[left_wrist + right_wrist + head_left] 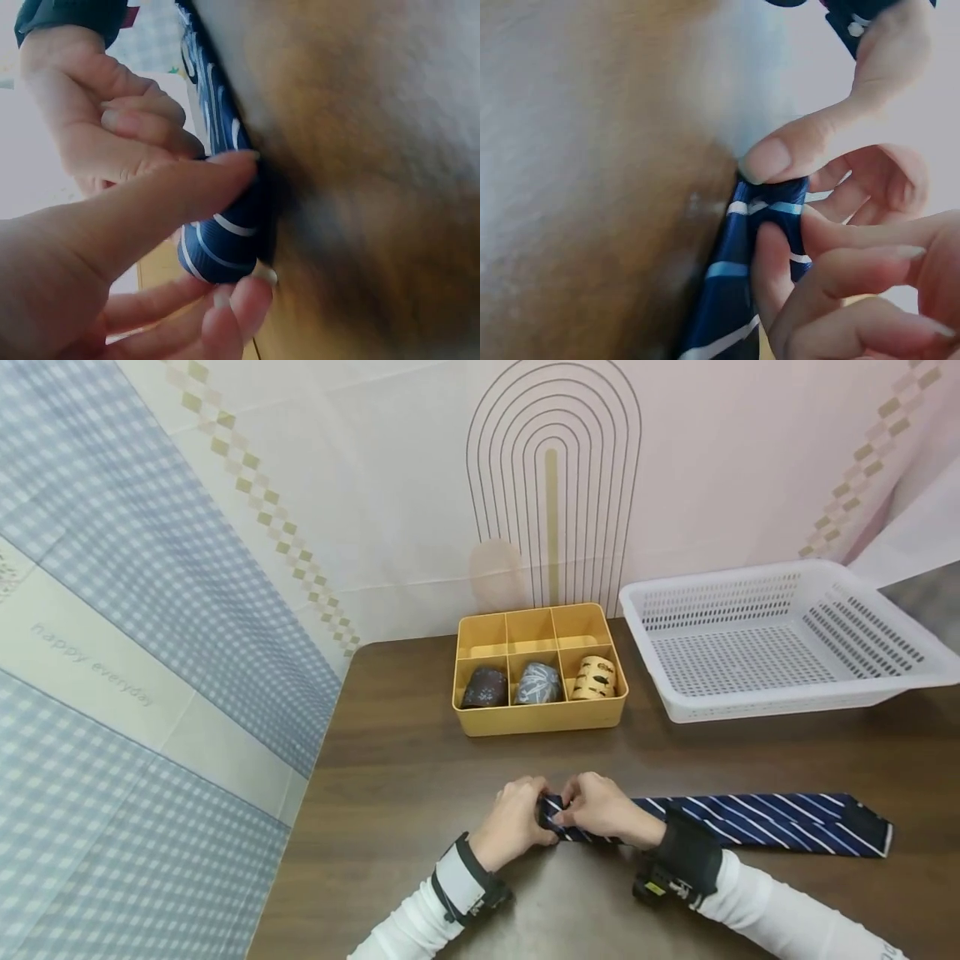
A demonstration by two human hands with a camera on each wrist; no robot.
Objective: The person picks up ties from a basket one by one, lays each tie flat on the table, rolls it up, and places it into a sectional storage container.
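Looking down from the head view, the left hand (513,822) and right hand (600,810) meet at the rolled end of a striped tie (750,821), both pinching it, while the rest lies flat to the right along the tabletop (390,760), with a yellow box (540,718) of three rolled ties and a white basket (780,697) behind. At the left wrist, the left thumb (187,191) and fingers (240,300) clamp the roll (225,247). At the right wrist, the right fingers (772,277) curl onto the tie (727,300) against the other hand's thumb (795,150).
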